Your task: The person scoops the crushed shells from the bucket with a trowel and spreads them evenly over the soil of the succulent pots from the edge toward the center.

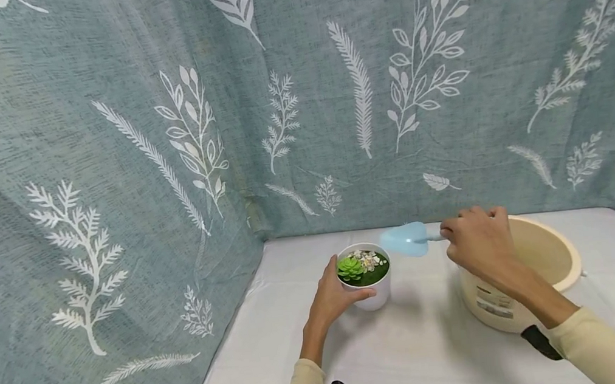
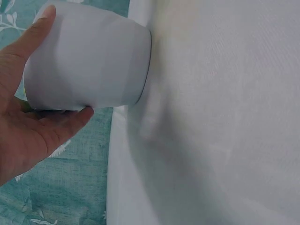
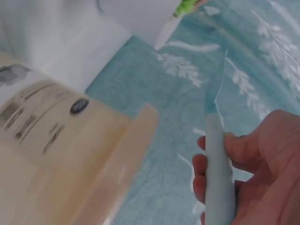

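A white pot (image 1: 374, 299) stands on the white-covered table, holding a green succulent (image 1: 350, 268), pale pebbles (image 1: 370, 261) and a dark green mossy surface. My left hand (image 1: 334, 296) grips its left side, thumb in front; in the left wrist view the thumb and fingers span the pot wall (image 2: 93, 56). My right hand (image 1: 482, 241) holds a light blue trowel (image 1: 407, 239) by its handle, the blade pointing left near the pot's upper right rim. In the right wrist view the fingers curl round the pale handle (image 3: 218, 168).
A cream bucket (image 1: 572, 266) with a label on its front stands at the right, under my right forearm. What lies deep inside it is hidden. Behind the table (image 1: 410, 360) hangs a blue-green curtain (image 1: 307, 125) with white leaf patterns, also along the left side.
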Tool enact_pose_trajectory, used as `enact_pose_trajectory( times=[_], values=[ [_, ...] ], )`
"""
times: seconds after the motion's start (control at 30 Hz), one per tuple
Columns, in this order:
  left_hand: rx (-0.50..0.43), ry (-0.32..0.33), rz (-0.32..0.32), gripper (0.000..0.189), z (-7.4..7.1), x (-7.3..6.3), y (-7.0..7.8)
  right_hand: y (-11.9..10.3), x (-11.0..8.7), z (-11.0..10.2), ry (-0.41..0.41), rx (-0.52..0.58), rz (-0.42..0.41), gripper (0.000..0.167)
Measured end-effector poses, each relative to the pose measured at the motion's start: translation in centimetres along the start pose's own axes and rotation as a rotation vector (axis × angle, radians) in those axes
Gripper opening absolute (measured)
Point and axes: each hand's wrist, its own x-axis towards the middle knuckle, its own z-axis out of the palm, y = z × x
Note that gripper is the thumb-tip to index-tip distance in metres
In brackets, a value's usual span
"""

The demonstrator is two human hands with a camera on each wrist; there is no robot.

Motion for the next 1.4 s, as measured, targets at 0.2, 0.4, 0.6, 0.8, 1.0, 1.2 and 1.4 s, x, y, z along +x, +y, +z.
enact_pose_trajectory(
  times=[0.2,0.4,0.6,0.8,1.0,1.2,1.4],
  values=[
    [-0.062,-0.024,0.000,0.127,0.0,0.3,0.7,2.8,-1.9,-2.7,-0.121,0.186,0.103,0.022],
    [-0.042,0.104,0.051,0.121,0.9,0.4,3.4,6.4,-4.4,-4.7,-0.142,0.171,0.187,0.024],
    [-0.081,0.080,0.279,0.096,3.4,1.0,8.2,9.2,-5.7,-5.9,-0.054,0.104,0.227,0.024],
    [-0.008,-0.130,0.371,0.091,7.7,1.9,11.8,11.3,-6.0,-6.1,-0.048,0.052,0.244,0.022],
    [0.038,-0.252,0.325,0.098,11.9,1.8,13.2,12.8,-6.6,-5.9,-0.034,-0.042,0.211,0.014],
    [0.035,-0.252,0.328,0.104,13.3,0.9,12.7,13.3,-6.6,-5.4,0.077,-0.229,0.091,0.002],
    [0.042,-0.225,0.379,0.102,13.1,1.3,13.3,14.0,-4.9,-4.1,0.222,-0.459,-0.160,0.016]
  ],
)
